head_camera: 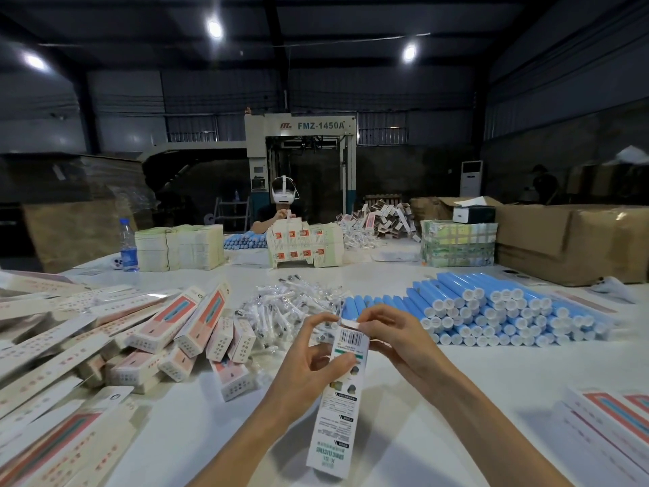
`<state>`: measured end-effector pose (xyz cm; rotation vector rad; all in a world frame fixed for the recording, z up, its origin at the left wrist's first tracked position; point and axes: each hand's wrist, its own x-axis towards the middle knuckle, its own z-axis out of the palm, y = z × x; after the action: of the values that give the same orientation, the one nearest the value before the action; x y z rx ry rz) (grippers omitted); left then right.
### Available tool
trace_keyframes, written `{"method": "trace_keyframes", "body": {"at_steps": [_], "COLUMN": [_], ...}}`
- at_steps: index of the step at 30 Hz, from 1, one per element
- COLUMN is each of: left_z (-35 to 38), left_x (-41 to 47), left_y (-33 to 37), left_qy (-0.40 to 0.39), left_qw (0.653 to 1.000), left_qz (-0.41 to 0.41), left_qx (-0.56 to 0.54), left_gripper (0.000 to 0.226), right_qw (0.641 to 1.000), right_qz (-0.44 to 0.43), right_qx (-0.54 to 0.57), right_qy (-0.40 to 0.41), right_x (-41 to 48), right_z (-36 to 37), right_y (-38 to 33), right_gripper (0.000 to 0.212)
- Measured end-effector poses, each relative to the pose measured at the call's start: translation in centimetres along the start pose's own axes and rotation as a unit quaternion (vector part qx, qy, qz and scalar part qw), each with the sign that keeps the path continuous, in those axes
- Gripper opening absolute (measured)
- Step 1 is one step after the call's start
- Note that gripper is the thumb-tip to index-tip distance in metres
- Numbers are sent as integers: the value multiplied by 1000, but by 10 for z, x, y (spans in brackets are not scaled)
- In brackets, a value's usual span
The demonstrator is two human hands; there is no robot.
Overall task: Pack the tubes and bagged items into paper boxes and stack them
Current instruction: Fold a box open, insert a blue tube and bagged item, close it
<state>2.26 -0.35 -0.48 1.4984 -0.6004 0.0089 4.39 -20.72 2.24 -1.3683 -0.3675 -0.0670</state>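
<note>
A long, slim paper box (342,398), white with printed text and a barcode, is held over the smooth white bench (456,374). The left hand (309,360) curls its fingers round the box's upper part; the right hand (397,339) pinches its end flap. Behind lie crinkly clear bags (291,307), and to the right stacked blue tubes (491,314) with round white caps.

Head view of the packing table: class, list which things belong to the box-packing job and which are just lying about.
Belongs to the job: paper box, held by left hand and right hand; blue tubes; bagged items; pile of assembled boxes.
Just lying about: water bottle; brown cartons; FMZ-1450A machine.
</note>
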Motion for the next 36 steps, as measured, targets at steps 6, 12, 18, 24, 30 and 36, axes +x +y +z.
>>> {"method": "trace_keyframes", "body": {"at_steps": [6, 12, 18, 24, 30, 36], "left_z": [2, 1, -1, -4, -6, -3], "left_x": [0, 0, 0, 2, 2, 5], "left_y": [1, 1, 1, -2, -4, -9], "left_qy": [5, 26, 36, 42, 54, 79], "left_qw": [1000, 999, 999, 998, 997, 995], "left_qz": [18, 24, 32, 41, 46, 53], "left_qx": [-1, -17, -13, -8, -24, -10], "left_gripper": [58, 58, 54, 53, 46, 39], "right_qw": [997, 996, 995, 998, 984, 980], "right_qz": [61, 48, 15, -20, -117, -130], "right_qx": [52, 75, 93, 48, -131, -147], "right_qy": [-6, -20, -18, -35, 4, 21], "right_x": [1, 0, -3, -5, -9, -11], "right_z": [-5, -3, 5, 7, 13, 18], "right_y": [1, 2, 5, 5, 7, 15], "right_gripper": [10, 25, 29, 32, 15, 15]}}
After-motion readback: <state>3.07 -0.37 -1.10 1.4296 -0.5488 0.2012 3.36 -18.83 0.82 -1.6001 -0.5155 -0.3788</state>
